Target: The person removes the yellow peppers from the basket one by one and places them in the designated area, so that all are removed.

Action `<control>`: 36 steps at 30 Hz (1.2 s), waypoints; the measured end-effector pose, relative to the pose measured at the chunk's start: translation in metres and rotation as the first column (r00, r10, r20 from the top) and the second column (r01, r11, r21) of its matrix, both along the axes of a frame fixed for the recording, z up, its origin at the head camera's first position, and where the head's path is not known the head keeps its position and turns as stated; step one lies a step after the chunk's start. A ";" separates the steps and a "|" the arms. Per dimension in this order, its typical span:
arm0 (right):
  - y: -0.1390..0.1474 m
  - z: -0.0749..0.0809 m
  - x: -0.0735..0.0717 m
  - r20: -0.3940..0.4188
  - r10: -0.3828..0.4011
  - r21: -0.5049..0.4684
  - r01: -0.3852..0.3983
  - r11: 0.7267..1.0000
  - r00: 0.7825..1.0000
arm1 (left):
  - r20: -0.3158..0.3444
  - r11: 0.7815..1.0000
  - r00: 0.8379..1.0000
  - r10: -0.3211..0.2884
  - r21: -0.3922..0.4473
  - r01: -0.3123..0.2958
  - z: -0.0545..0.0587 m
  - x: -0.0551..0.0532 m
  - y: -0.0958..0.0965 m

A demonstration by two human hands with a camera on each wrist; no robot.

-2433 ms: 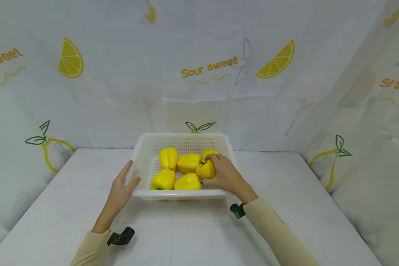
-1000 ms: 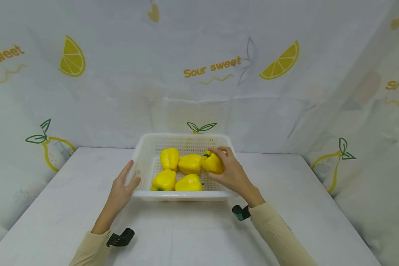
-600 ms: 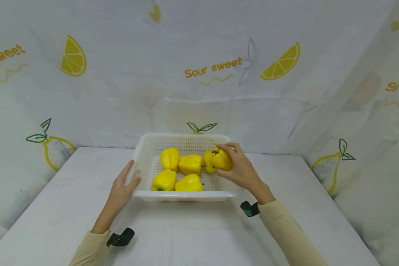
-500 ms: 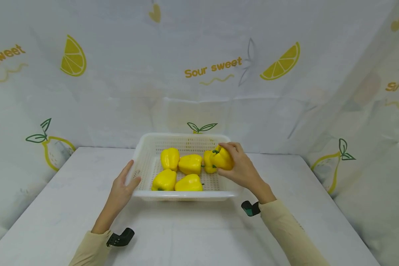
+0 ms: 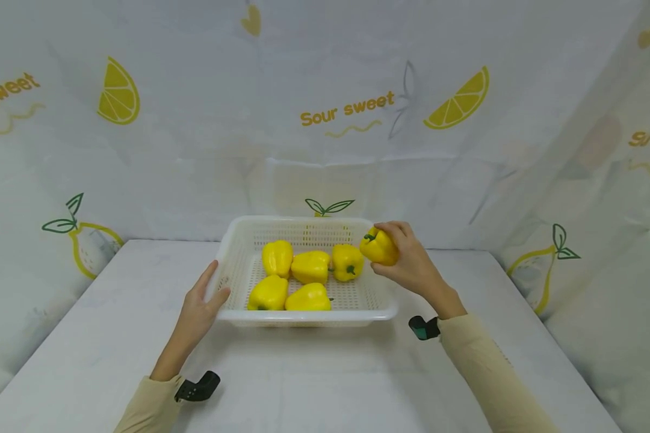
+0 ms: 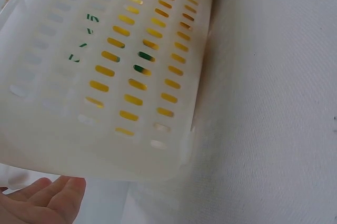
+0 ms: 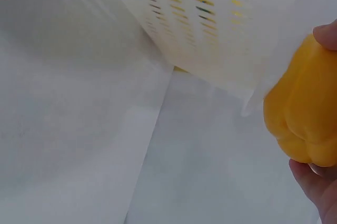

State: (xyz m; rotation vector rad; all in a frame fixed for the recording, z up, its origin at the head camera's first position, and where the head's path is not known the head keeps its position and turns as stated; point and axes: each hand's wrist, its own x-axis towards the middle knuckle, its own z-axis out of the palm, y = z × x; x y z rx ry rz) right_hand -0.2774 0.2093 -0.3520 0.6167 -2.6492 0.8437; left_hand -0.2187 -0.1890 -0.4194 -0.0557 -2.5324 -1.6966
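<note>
My right hand (image 5: 411, 261) grips a yellow bell pepper (image 5: 380, 246) between fingertips and thumb, by the right rim of a white plastic basket (image 5: 309, 316). The pepper's green stem points left, and in the right wrist view the held bell pepper (image 7: 308, 105) shows its lobed end. Several other yellow bell peppers lie in the basket, among them one bell pepper (image 5: 347, 263) at the right with its stem facing front. At the basket's front left corner my left hand (image 5: 197, 310) rests with straight fingers along the outer side and the thumb spread apart.
The basket stands on a white-covered table (image 5: 325, 379). Behind it hangs a white curtain (image 5: 222, 168) printed with lemons and lettering. Slots in the basket's wall (image 6: 105, 124) show yellow through them in the left wrist view.
My right hand has lifted the bell pepper from the basket's right part and carried it up and right to the rim, uncovering the pepper behind it. My left hand has stayed put.
</note>
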 end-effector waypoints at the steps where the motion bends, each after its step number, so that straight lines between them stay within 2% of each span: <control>1: 0.002 0.000 -0.001 0.003 -0.002 -0.001 0.002 1.000 1.000 | -0.001 1.000 1.000 0.000 0.000 0.000 0.000 0.000 0.000; 18: 0.034 -0.005 -0.012 0.035 -0.056 0.003 0.056 0.998 0.998 | -0.021 1.000 1.000 -0.011 0.000 0.011 0.000 0.001 0.000; 25: 0.045 -0.013 -0.015 0.065 -0.084 -0.027 0.086 0.996 0.994 | -0.020 1.000 1.000 -0.012 -0.005 0.012 -0.001 0.001 0.000; 36: 0.055 -0.031 -0.023 0.146 -0.090 0.039 0.085 0.996 0.985 | -0.013 1.000 1.000 -0.008 0.003 0.009 0.000 0.001 0.001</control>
